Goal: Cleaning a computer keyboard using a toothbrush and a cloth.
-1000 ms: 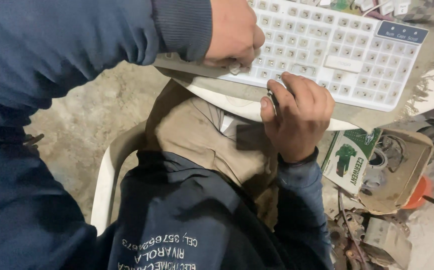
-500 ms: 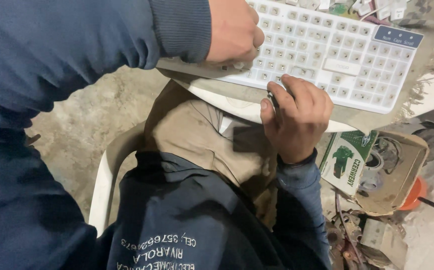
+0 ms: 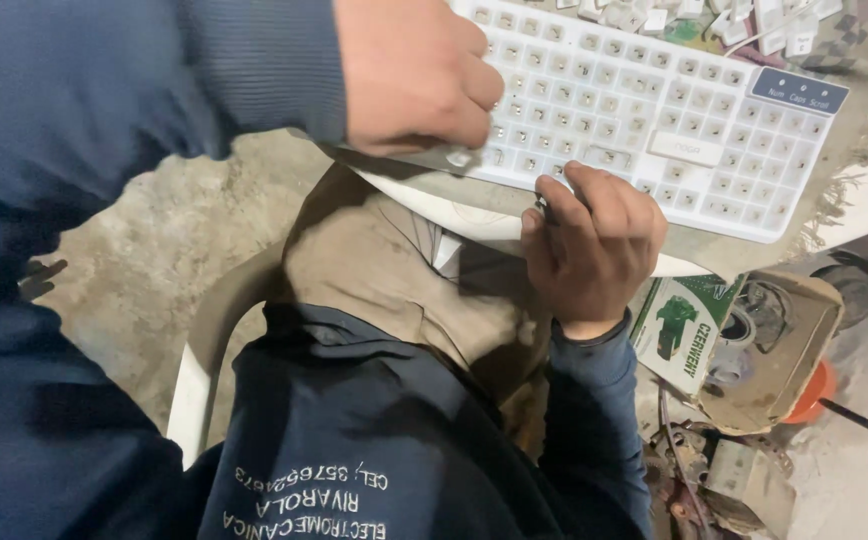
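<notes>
The left hand (image 3: 414,75) is a fist pressing on the white keyboard (image 3: 654,110). Just below it, the right hand (image 3: 594,245) is closed around a thin dark tool (image 3: 544,208).

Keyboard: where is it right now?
Head view, top right: the white keyboard, its keycaps off, lies on the table edge, left hand on its near-left corner, right hand at its front edge.

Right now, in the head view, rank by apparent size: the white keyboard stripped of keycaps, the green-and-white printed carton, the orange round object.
1. White keyboard stripped of keycaps.
2. Green-and-white printed carton.
3. Orange round object, partly hidden, so its full size is unsure.
</notes>
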